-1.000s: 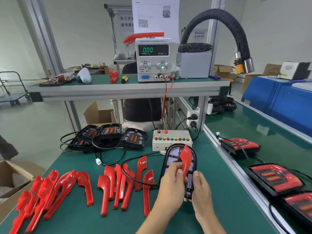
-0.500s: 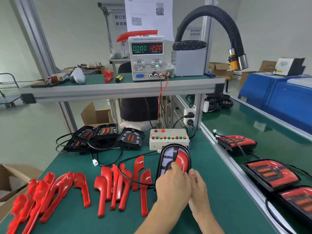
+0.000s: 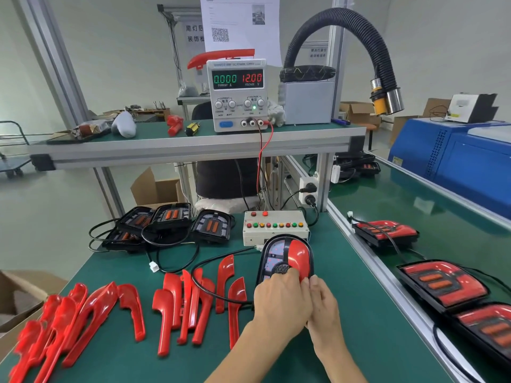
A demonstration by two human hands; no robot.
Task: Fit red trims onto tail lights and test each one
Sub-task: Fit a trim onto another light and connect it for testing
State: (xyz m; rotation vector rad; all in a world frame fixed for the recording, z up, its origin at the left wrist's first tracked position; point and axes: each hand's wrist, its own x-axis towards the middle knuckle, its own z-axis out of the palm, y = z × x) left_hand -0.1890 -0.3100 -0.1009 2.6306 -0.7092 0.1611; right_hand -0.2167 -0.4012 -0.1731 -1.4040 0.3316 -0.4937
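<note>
Here, trim (image 3: 298, 258) is pressed onto light (image 3: 273, 254) by both hands.
Left hand (image 3: 279, 302) and right hand (image 3: 322, 305) curl over the near end; parts judged light, rigid, glossy, best gripped at edges.

A power supply (image 3: 238, 96) is sitting near the middle of the upper shelf (image 3: 193, 150), showing 0.000 and 12.00, with red and black leads (image 3: 260, 161) hanging over the shelf's front edge. Just beside it, toward the shelf's right end, a grey box (image 3: 308, 102) is carrying a black ribbed hose (image 3: 359, 37). A cardboard box (image 3: 157, 189) is standing beyond the worktop's far edge.
</note>
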